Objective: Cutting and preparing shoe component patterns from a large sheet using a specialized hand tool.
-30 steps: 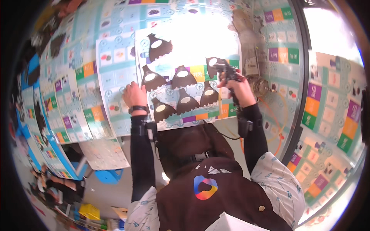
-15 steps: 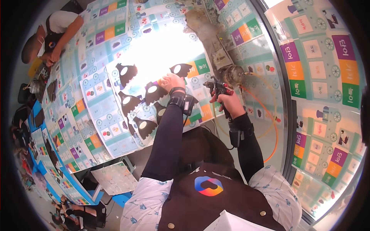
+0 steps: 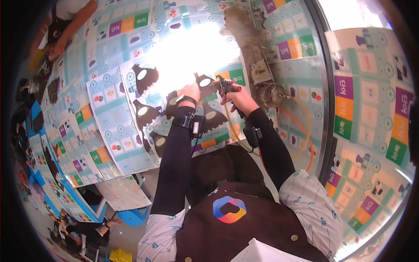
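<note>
Right hand [image 3: 238, 97] closed in a grip around a black spray gun [image 3: 224, 84] aimed at a dark cutout [image 3: 204, 83] on the printed sheet [image 3: 118, 126]; left hand [image 3: 188, 92] presses flat beside it; glare hides detail; overspray could catch those fingers.

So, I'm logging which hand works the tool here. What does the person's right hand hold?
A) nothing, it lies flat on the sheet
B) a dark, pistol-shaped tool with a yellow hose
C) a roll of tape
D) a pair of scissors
B: the right hand closes around a dark, pistol-shaped tool with a yellow hose trailing from it, while the left hand presses on the printed sheet.
</note>
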`<act>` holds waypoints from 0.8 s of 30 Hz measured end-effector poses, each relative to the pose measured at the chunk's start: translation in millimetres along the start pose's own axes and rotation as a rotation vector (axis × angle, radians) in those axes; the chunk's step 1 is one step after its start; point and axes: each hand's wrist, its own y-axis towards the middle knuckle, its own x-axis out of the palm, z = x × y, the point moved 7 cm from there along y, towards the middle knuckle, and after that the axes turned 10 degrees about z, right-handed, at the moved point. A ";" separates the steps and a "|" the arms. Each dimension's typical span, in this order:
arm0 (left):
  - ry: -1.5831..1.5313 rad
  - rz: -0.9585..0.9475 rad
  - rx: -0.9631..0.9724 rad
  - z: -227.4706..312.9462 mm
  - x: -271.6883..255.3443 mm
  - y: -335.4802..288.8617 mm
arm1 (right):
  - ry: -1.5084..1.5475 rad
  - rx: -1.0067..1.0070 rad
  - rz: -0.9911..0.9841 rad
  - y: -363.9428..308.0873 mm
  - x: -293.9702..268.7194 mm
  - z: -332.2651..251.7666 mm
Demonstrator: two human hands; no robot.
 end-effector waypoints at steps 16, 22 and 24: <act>-0.152 -0.005 -0.018 -19.1 24.9 16.4 | -0.203 0.044 -0.160 37.0 16.7 -6.6; -0.195 -0.009 -0.028 -18.7 24.0 16.6 | -0.152 0.040 -0.105 40.6 4.6 -7.5; -0.181 -0.010 -0.020 -17.9 23.3 15.9 | -0.206 0.039 -0.119 41.2 3.6 -6.3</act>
